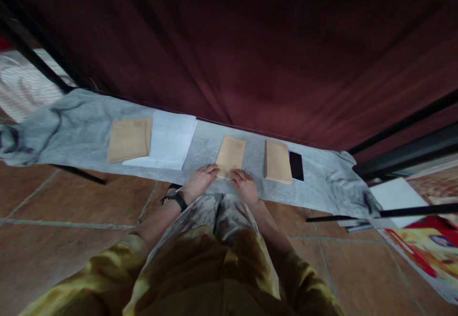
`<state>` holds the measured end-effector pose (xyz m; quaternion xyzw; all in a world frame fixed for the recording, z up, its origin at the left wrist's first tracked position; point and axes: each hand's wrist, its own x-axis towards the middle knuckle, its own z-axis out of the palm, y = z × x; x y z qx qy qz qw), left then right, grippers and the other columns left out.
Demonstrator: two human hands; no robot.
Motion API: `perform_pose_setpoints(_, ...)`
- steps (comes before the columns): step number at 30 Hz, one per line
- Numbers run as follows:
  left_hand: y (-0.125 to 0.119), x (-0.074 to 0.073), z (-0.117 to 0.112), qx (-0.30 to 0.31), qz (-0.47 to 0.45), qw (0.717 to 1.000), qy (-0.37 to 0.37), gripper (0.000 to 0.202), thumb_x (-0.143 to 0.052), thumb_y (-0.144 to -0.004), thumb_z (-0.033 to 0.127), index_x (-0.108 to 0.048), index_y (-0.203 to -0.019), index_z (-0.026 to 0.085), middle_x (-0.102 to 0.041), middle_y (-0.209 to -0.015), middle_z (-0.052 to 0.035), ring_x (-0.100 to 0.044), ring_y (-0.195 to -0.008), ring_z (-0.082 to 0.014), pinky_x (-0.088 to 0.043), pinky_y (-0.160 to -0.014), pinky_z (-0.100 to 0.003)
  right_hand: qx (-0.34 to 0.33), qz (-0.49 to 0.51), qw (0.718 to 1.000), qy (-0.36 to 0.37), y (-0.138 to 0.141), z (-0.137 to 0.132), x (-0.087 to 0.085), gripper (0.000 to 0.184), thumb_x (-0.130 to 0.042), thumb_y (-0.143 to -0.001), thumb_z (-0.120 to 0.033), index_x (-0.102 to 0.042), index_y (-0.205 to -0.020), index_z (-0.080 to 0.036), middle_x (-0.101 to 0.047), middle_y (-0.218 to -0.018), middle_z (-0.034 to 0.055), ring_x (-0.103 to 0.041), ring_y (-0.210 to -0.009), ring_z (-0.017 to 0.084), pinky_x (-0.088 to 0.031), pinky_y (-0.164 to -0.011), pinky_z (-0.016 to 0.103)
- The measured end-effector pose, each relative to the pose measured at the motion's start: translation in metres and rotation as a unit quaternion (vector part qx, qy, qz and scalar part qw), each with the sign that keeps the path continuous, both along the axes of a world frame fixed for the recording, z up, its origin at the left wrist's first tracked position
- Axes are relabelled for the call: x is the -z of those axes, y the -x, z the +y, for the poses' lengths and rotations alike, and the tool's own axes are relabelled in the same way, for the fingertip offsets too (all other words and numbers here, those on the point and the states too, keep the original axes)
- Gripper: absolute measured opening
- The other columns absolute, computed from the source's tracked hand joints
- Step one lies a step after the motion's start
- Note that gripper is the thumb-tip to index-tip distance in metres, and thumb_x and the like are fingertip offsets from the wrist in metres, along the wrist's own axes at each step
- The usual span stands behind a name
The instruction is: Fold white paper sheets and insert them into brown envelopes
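Observation:
A brown paper envelope (231, 155) lies on the grey cloth (82, 130) right in front of me. My left hand (199, 180) rests with its fingers flat on the envelope's near left corner. My right hand (245, 184) presses its fingers on the near right corner. Both hands lie flat and hold nothing. A black watch is on my left wrist.
A stack of brown envelopes (129, 139) and white sheets (171, 140) lie to the left. Another brown stack (277, 161) and a black phone (296, 165) lie to the right. A dark red curtain (250, 44) hangs behind. Printed papers (425, 249) lie on the tiled floor at right.

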<state>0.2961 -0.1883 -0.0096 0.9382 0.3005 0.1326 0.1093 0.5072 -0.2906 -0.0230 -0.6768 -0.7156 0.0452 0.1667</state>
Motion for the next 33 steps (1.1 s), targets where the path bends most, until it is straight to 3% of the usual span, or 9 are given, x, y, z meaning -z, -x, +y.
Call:
perform_pose_setpoints(8,-0.003,-0.008,-0.001,0.029,0.069,0.996,-0.041,0.035,-0.048,-0.095,0.009,-0.065,-0.124,0.018,-0.065,-0.135,-0.0139,-0.061,-0.125,-0.0221,-0.047,-0.109,-0.037,-0.013,-0.052,0.998,0.024,-0.001,0.002,-0.003,0.029,-0.05,-0.104,-0.025,-0.065,-0.128,-0.023,-0.064,-0.139,0.0078,-0.065,-0.116,0.021,-0.05,-0.104,0.037)
perform_pose_setpoints(18,-0.003,-0.014,-0.006,0.024,0.043,0.999,0.013,0.042,-0.049,-0.089,0.001,-0.066,-0.122,0.02,-0.066,-0.132,-0.0144,-0.061,-0.124,-0.0236,-0.046,-0.109,-0.039,0.002,-0.032,0.999,-0.01,0.004,0.003,0.003,0.025,-0.052,-0.102,-0.022,-0.067,-0.122,-0.024,-0.068,-0.13,0.0097,-0.066,-0.108,0.024,-0.051,-0.099,0.039)
perform_pose_setpoints(25,-0.002,-0.004,-0.006,0.015,0.043,0.999,-0.022,0.038,-0.048,-0.093,0.007,-0.066,-0.124,0.02,-0.066,-0.13,-0.0131,-0.061,-0.122,-0.0237,-0.045,-0.107,-0.037,0.011,0.006,0.999,-0.038,0.004,0.0,0.012,0.027,-0.054,-0.102,-0.021,-0.067,-0.125,-0.023,-0.068,-0.132,0.0087,-0.064,-0.114,0.024,-0.048,-0.103,0.039)
perform_pose_setpoints(33,0.007,0.014,-0.01,-0.004,-0.029,1.0,-0.001,0.035,-0.054,-0.099,0.033,-0.067,-0.128,0.019,-0.065,-0.137,-0.0144,-0.059,-0.128,-0.0275,-0.043,-0.11,-0.046,0.014,0.096,0.992,-0.084,0.002,-0.009,0.025,0.031,-0.053,-0.102,-0.024,-0.065,-0.13,-0.022,-0.065,-0.138,0.0073,-0.058,-0.127,0.021,-0.043,-0.112,0.039)
